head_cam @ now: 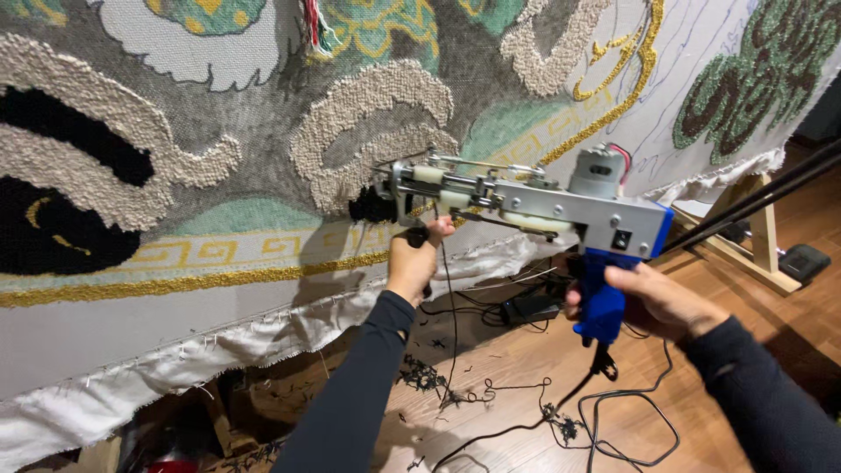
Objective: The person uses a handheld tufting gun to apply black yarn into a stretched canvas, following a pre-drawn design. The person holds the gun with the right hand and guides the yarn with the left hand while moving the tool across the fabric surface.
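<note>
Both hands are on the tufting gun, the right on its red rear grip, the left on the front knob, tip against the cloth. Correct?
Not quite: the head view shows the tufting gun's rear grip is blue, not red. The right hand holds it, the left hand the front knob, tip against the cloth.

A wooden plank floor [526, 368] strewn with black cables [613, 420] and yarn scraps [423, 375]; a pale wooden frame leg [764, 236] stands at right under dim indoor light.

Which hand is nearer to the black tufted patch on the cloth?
Left. The left hand holds the gun's front handle just below-right of the black patch; the right hand holds the blue grip, far right.
</note>
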